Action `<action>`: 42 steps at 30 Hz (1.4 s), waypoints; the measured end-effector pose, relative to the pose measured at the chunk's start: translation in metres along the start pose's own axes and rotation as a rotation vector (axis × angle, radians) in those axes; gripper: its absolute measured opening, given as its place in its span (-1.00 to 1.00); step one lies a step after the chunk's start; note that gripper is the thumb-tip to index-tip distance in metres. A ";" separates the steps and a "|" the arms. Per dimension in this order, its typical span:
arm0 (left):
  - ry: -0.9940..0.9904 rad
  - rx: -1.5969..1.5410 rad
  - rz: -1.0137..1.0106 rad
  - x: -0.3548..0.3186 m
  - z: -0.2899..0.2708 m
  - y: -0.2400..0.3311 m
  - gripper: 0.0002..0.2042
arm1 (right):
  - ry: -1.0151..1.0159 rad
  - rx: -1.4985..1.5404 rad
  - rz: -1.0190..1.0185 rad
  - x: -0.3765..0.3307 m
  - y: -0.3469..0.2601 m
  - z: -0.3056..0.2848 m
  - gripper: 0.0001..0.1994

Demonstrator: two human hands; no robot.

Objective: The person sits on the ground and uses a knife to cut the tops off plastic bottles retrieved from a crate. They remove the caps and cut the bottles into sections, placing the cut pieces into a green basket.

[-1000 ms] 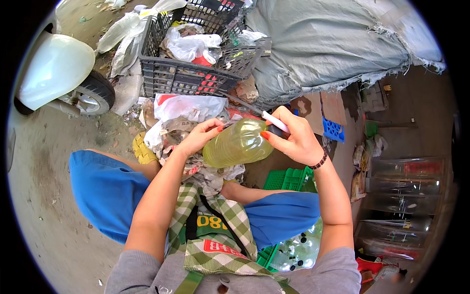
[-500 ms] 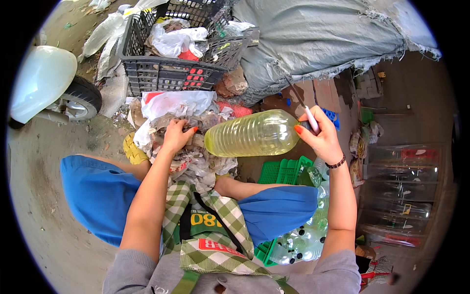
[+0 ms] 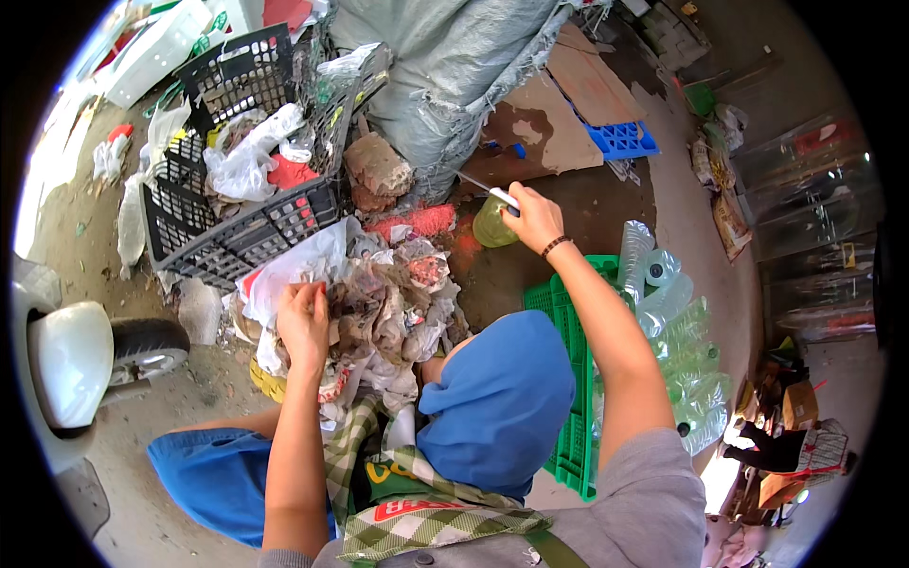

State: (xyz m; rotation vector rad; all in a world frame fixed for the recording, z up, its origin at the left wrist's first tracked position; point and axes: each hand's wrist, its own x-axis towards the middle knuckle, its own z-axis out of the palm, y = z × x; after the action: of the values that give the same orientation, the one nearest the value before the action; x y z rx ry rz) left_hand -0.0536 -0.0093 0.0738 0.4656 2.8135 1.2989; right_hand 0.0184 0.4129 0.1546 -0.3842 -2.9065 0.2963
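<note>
My right hand (image 3: 535, 225) is wrapped round the white handle of a knife (image 3: 512, 200), its thin dark blade pointing toward the grey sack. Right below that hand is a clear bottle with a yellowish tint (image 3: 492, 225), seen nearly end-on; whether the fingers also grip its neck is hidden. My left hand (image 3: 303, 327) has its fingers pinched together over a heap of crumpled plastic film and bags (image 3: 383, 308). What the pinch holds, if anything, cannot be made out. A whitish bag (image 3: 301, 275) lies just beyond the left fingers.
Beyond the heap stands a black plastic crate (image 3: 241, 232) with bags in it. A large grey woven sack (image 3: 407, 85) and brick chunks (image 3: 379, 166) are beside it. At my right are a green crate (image 3: 573, 417) and several clear bottles (image 3: 686, 364). A scooter wheel (image 3: 147, 350) is at left.
The view has turned to the right. My right hand has carried the bottle and knife away from the heap, over the floor. My left hand's spread fingers have closed into a pinch.
</note>
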 end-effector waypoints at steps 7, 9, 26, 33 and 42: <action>-0.702 -0.935 -0.551 0.030 0.138 0.078 -0.63 | 0.080 0.103 0.113 -0.049 0.024 0.103 -0.73; -0.832 -1.009 -0.832 0.046 0.187 0.098 -0.44 | 0.097 0.138 0.164 -0.051 0.020 0.107 -0.73; -0.936 -0.777 -1.072 0.065 0.287 0.068 -0.41 | -0.096 -0.094 0.341 -0.048 0.032 0.002 -0.89; -0.945 -0.763 -1.073 0.076 0.294 0.075 -0.42 | -0.293 -0.123 0.329 -0.034 0.063 0.130 -0.85; -0.963 -0.796 -1.114 0.093 0.296 0.078 -0.47 | -0.215 -0.042 0.545 -0.024 0.187 0.204 -0.85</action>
State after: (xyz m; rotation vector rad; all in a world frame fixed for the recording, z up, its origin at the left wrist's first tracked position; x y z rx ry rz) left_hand -0.0838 0.2838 -0.0519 -0.3842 1.1993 1.2050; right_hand 0.0411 0.5484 -0.0865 -1.2228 -2.9580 0.3718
